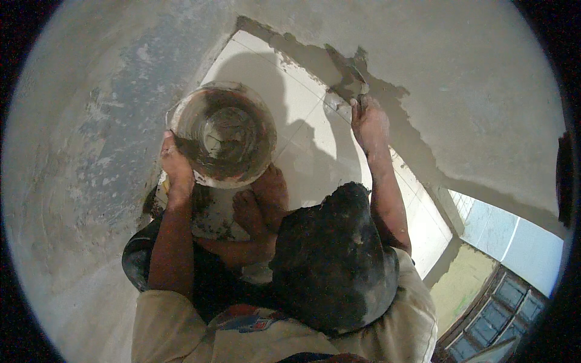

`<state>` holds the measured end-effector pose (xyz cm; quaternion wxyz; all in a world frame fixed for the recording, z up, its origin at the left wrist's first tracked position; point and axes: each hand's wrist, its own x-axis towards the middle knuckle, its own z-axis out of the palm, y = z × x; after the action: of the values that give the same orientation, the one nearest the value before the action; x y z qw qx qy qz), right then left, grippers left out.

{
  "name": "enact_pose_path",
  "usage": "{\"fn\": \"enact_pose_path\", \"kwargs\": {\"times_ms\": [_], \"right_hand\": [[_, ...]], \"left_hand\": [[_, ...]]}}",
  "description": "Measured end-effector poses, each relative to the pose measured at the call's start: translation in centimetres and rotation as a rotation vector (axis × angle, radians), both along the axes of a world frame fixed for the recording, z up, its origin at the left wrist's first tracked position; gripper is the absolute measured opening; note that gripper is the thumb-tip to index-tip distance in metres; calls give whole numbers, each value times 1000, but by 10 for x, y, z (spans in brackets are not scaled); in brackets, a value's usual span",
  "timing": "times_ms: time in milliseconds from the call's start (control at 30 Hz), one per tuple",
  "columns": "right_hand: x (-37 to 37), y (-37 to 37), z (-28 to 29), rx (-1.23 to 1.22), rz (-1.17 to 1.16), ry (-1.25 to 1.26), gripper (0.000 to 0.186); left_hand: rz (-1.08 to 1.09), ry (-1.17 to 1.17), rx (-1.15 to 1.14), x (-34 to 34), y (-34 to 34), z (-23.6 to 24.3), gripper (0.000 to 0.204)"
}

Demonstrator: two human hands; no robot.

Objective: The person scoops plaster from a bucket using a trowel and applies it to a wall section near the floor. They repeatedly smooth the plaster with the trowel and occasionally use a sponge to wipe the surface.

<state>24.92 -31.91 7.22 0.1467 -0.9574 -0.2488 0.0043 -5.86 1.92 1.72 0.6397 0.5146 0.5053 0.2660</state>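
Note:
My left hand (176,162) grips the side of a round, mortar-stained bucket (259,109), its fingers partly hidden behind the wall of it. The bucket is tilted so its inside faces up toward me, and some grey wet mortar (229,134) lies at its bottom. Out to the right, my right hand (370,125) is closed round the handle of a trowel (350,81). The trowel's mortar-smeared blade lies against the foot of the right wall, over a darker band of damp mortar (396,115) that runs along the wall's lower edge.
Pale floor tiles (302,142) stretch between two grey plastered walls that meet in a far corner. My bare feet (271,193) are beside the bucket, below my bent knees in dark trousers (333,260). A window with dark frames (502,311) stands at lower right.

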Motion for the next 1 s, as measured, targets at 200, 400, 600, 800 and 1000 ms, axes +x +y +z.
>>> {"fn": "enact_pose_path", "kwargs": {"times_ms": [200, 400, 600, 800, 1000], "right_hand": [[11, 43, -39, -204, 90, 116, 31], [46, 57, -51, -235, 16, 214, 33], [15, 64, -14, -233, 90, 104, 33], [19, 69, -89, -279, 96, 167, 33], [38, 85, -91, -189, 98, 110, 27]], "left_hand": [[46, 68, 71, -3, 5, -10, 55], [18, 186, 214, 8, -9, 10, 55], [60, 115, 150, 0, 2, -5, 57], [63, 141, 258, 3, 1, -14, 59], [81, 46, 177, 3, 3, -27, 56]]}}
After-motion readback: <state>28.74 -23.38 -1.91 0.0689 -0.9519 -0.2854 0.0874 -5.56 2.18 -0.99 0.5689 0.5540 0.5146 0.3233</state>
